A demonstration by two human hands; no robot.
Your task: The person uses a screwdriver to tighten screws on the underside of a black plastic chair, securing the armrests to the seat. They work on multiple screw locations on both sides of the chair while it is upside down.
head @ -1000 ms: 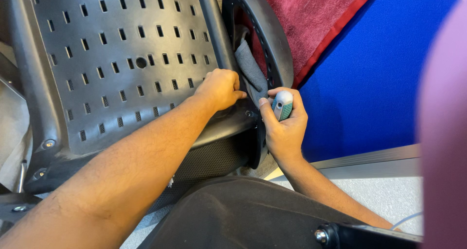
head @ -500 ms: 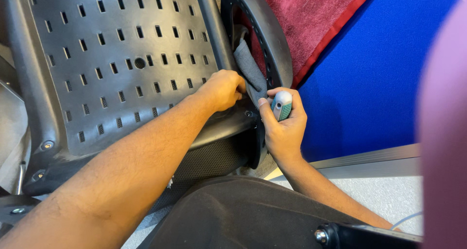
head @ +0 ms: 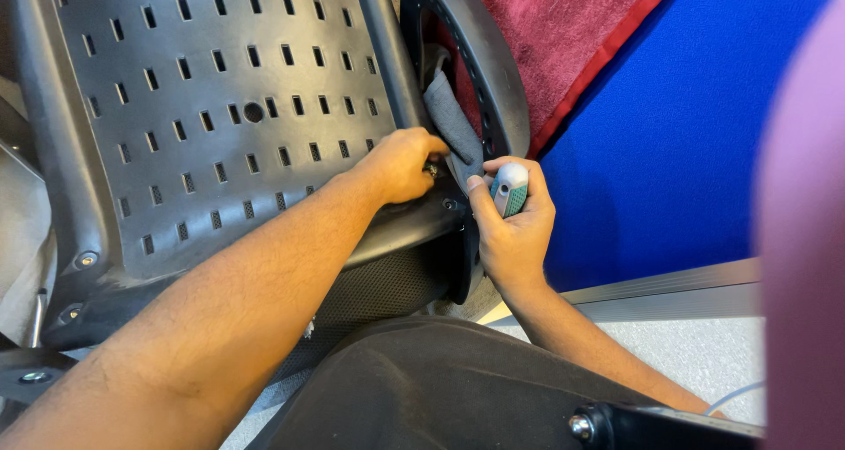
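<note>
A black plastic chair seat panel (head: 211,89) with many small slots lies tilted in front of me, underside up. Its black armrest loop (head: 484,72) stands at the right edge, with a grey strap (head: 451,124) hanging inside it. My left hand (head: 400,164) rests on the panel's lower right corner, fingertips pinched on something small by the armrest joint. My right hand (head: 515,230) grips a screwdriver with a grey and teal handle (head: 509,189), its tip hidden toward that same joint.
A dark red cloth (head: 563,36) lies behind the armrest over a blue surface (head: 695,151). A black padded cushion (head: 440,388) fills the bottom middle. A grey floor strip (head: 669,283) runs at lower right. Bolts (head: 85,259) sit at the panel's left corner. A blurred pink shape (head: 805,239) covers the right edge.
</note>
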